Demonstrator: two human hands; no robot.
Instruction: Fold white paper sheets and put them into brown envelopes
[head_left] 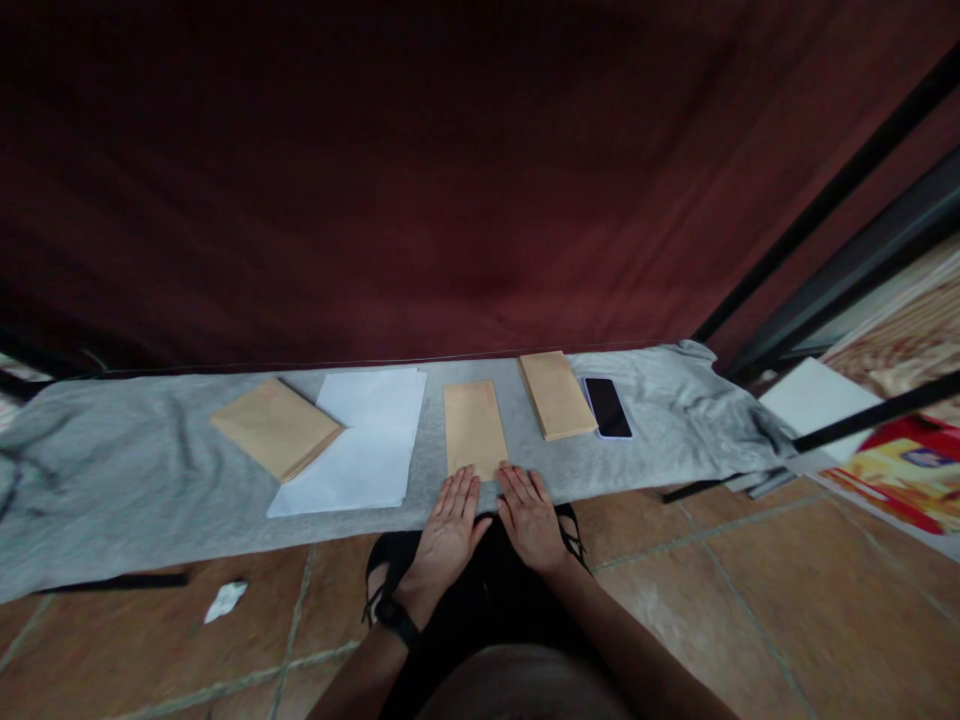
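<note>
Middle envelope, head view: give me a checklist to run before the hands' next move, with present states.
1. Middle envelope flat on grey cloth: ok.
2. Left hand and right hand at its near corners: ok.
3. Right envelope stack apart from it: ok.
4. Phone clear of that stack: cannot tell, edges meet in view.
5. White paper uncovered: not ok, left envelope stack overlaps it.
6. Middle envelope's contents: cannot tell.
</note>
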